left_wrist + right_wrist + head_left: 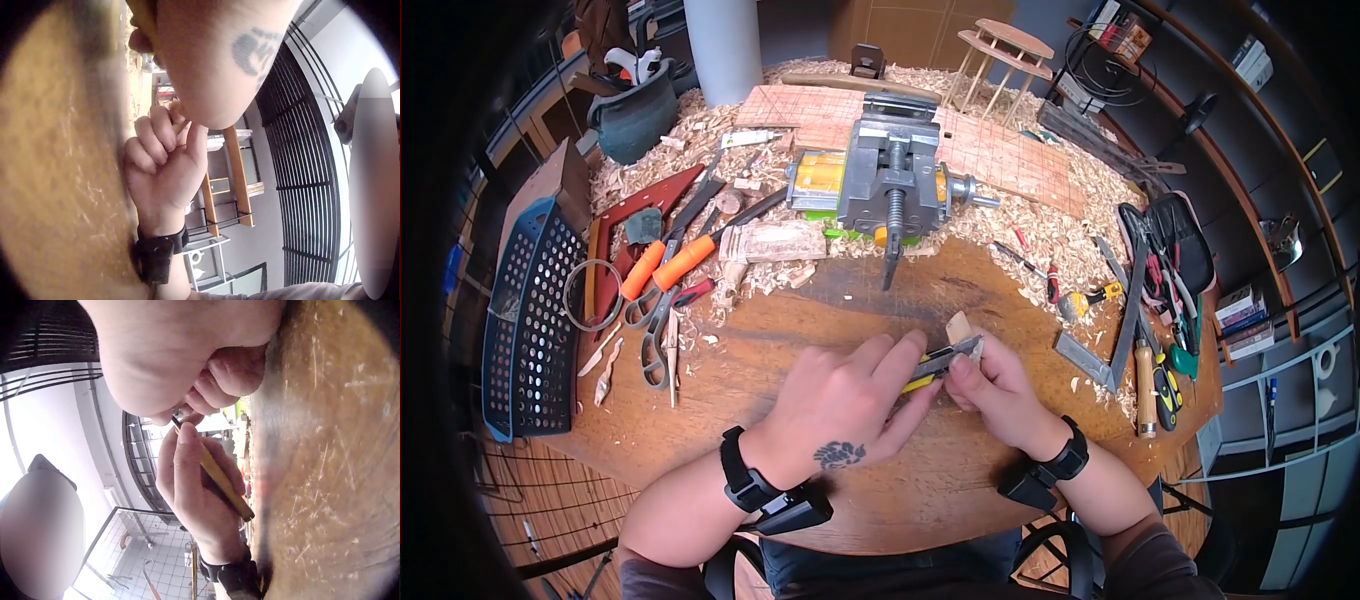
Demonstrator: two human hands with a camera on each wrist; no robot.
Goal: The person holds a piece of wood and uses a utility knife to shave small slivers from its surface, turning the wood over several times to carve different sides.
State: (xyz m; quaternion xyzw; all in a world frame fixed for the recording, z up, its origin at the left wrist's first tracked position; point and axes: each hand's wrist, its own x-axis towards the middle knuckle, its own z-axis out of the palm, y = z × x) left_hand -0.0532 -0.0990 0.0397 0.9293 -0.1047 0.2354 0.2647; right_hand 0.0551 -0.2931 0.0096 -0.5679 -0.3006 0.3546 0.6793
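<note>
My left hand point(840, 395), with a dark tattoo near the wrist, grips a yellow and black utility knife point(920, 382). The knife's yellow handle point(220, 482) slants across that hand in the right wrist view. Its blade end points toward my right hand point(1002, 392), which pinches a small pale piece of wood point(958, 326) between thumb and fingers. The two hands meet low over the front of the wooden bench point(880, 480). In the left wrist view the right hand point(165, 156) shows curled fingers, and the left palm's edge hides the wood.
A metal vise point(890, 180) stands mid-bench among wood shavings point(990, 262). At left are orange-handled tools point(670, 265), scissors point(655, 350) and a blue basket point(525, 320). A metal square point(1100, 362), a wooden-handled chisel point(1146, 395) and a tool case point(1180, 240) lie right.
</note>
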